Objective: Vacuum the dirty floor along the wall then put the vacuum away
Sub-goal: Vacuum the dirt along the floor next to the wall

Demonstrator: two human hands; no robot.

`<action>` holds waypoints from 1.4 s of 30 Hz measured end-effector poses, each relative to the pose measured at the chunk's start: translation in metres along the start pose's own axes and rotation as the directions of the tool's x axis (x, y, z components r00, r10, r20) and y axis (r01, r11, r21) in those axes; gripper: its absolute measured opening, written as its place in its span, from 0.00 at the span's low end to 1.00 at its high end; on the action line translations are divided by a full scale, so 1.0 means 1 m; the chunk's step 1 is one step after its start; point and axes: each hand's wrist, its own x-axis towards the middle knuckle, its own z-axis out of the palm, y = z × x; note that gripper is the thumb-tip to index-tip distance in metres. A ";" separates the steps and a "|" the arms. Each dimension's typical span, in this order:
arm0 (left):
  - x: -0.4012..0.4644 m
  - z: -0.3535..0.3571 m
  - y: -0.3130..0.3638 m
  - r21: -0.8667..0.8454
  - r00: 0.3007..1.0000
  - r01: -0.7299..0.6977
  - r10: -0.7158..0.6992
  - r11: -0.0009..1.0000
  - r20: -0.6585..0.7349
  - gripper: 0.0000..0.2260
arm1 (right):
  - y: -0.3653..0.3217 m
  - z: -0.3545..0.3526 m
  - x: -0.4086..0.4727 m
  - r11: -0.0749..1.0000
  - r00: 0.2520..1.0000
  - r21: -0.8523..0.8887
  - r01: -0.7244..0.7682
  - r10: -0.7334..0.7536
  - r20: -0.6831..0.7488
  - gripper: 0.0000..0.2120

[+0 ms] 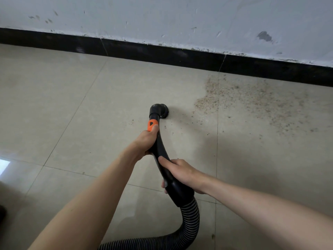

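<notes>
Wand: black, curved, orange clip near its front; left hand grips it just behind the clip; right hand wraps it lower down, near the ribbed hose; hands close together, not touching. Nozzle: round brush head, down on the tile floor. Dirt: sandy patch to the nozzle's right, reaching the black skirting; stray specks near the nozzle. Wall: pale, scuffed.
</notes>
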 end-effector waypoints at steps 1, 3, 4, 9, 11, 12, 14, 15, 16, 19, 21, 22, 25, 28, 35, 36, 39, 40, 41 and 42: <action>0.000 0.004 0.002 0.010 1.000 -0.006 0.006 1.000 0.015 0.19 | 0.000 -0.002 0.000 1.000 1.000 0.031 0.001 -0.001 -0.013 0.20; 0.001 0.012 0.006 0.039 0.999 -0.019 0.018 0.999 0.045 0.20 | 0.002 -0.004 0.001 0.998 0.998 0.061 0.007 -0.003 -0.061 0.19; 0.002 0.016 0.007 0.053 0.998 -0.026 0.023 0.998 0.061 0.20 | 0.003 -0.004 0.003 1.000 0.995 0.027 0.012 -0.009 -0.099 0.19; 0.004 0.031 0.012 0.086 0.990 -0.031 0.019 0.996 0.142 0.23 | 0.010 0.001 0.004 0.986 0.963 -0.164 0.004 -0.048 -0.264 0.19; 0.005 0.037 0.014 0.101 0.987 -0.040 0.023 0.994 0.160 0.23 | 0.011 0.000 0.003 0.982 0.949 -0.187 -0.002 -0.057 -0.310 0.20; 0.005 0.040 0.014 0.115 0.986 -0.046 0.027 0.992 0.165 0.23 | 0.013 0.000 0.002 0.983 0.944 -0.183 -0.005 -0.056 -0.326 0.20; 0.005 0.047 0.017 0.147 0.985 -0.056 0.031 0.988 0.168 0.23 | 0.016 -0.001 0.001 0.986 0.934 -0.166 -0.007 -0.054 -0.354 0.20; 0.005 0.050 0.018 0.165 0.985 -0.060 0.031 0.984 0.169 0.23 | 0.017 -0.002 0.001 0.987 0.929 -0.161 -0.008 -0.053 -0.367 0.21; 0.005 0.052 0.019 0.183 0.985 -0.065 0.034 0.981 0.168 0.23 | 0.018 -0.003 0.001 0.987 0.925 -0.159 -0.007 -0.054 -0.377 0.21; 0.005 0.054 0.025 0.207 0.987 -0.075 0.042 0.976 0.158 0.25 | 0.015 -0.007 0.004 0.986 0.923 -0.164 -0.001 -0.063 -0.380 0.22; 0.007 0.049 0.027 0.181 0.989 -0.071 0.046 0.981 0.140 0.26 | 0.009 -0.009 0.008 0.985 0.930 -0.171 0.008 -0.070 -0.360 0.21; 0.007 0.045 0.027 0.159 0.992 -0.064 0.046 0.985 0.118 0.25 | 0.006 -0.008 0.011 0.983 0.937 -0.183 0.012 -0.075 -0.342 0.21; 0.009 0.024 0.019 0.061 0.999 -0.033 0.032 0.998 0.013 0.25 | -0.004 -0.003 0.020 0.974 0.966 -0.225 0.022 -0.079 -0.247 0.21; 0.009 -0.004 0.005 -0.054 0.994 0.006 -0.012 0.999 -0.105 0.25 | -0.013 0.009 0.030 0.954 0.985 -0.295 0.057 -0.101 -0.138 0.21; 0.000 -0.063 -0.021 -0.295 0.949 -0.004 -0.090 0.956 -0.303 0.24 | -0.045 0.037 0.055 0.861 0.994 -0.497 0.106 -0.105 0.031 0.22; -0.003 -0.067 -0.026 -0.304 0.939 0.004 -0.108 0.953 -0.326 0.25 | -0.047 0.042 0.056 0.838 0.993 -0.533 0.117 -0.107 0.049 0.22; -0.013 -0.072 -0.040 -0.314 0.911 0.024 -0.150 0.949 -0.385 0.28 | -0.047 0.052 0.054 0.781 0.990 -0.609 0.141 -0.101 0.100 0.23; -0.015 -0.072 -0.043 -0.313 0.907 0.026 -0.154 0.949 -0.391 0.28 | -0.046 0.053 0.052 0.778 0.990 -0.612 0.141 -0.095 0.108 0.24; -0.017 -0.070 -0.045 -0.313 0.906 0.028 -0.157 0.949 -0.394 0.29 | -0.044 0.053 0.050 0.779 0.990 -0.611 0.138 -0.088 0.111 0.24; -0.019 -0.068 -0.047 -0.310 0.906 0.032 -0.158 0.950 -0.393 0.30 | -0.042 0.052 0.048 0.784 0.990 -0.607 0.133 -0.082 0.111 0.24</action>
